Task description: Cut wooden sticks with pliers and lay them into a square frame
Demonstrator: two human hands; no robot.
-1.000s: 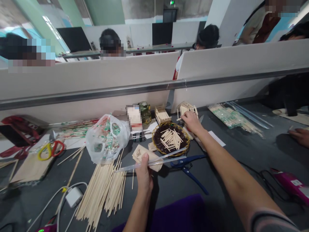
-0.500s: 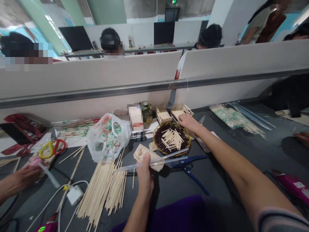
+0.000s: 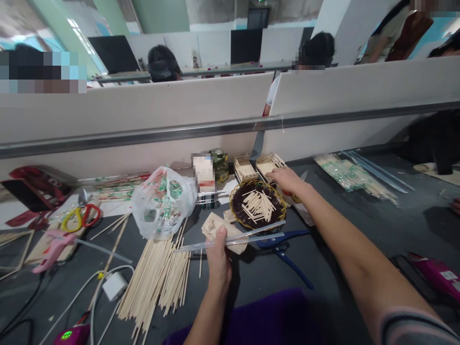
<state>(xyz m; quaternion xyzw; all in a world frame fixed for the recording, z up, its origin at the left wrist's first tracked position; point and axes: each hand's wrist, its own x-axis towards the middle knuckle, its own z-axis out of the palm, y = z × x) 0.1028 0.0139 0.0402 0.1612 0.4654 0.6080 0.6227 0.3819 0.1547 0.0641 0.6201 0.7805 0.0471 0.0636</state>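
My left hand (image 3: pixel 218 258) is closed around two long translucent glue sticks (image 3: pixel 264 238), thumb on top. Beneath them lies a pale, flat wrapped piece (image 3: pixel 214 225) on the dark table. My right hand (image 3: pixel 287 181) reaches past the wicker basket (image 3: pixel 233 214), its bent fingers closed at the front rim of a small tray built of wooden sticks (image 3: pixel 264 165); the fingertips are partly hidden. Short cut sticks (image 3: pixel 258 207) fill the basket. A second stick-built tray (image 3: pixel 245 168) stands beside the first. Scissors (image 3: pixel 295 197) lie partly under my right hand.
Long wooden sticks (image 3: pixel 143 282) are spread at front left, below a plastic bag (image 3: pixel 163 206). Blue cutters (image 3: pixel 283 254) lie right of my left hand. A pink glue gun (image 3: pixel 57 247), red-yellow scissors (image 3: pixel 82 215) and white cable plug (image 3: pixel 115 286) are at left. A partition (image 3: pixel 136 110) runs behind.
Another person's hand at left has let go of the pink glue gun and left the view. My right hand's fingers have stretched slightly at the tray; my left hand keeps its hold.
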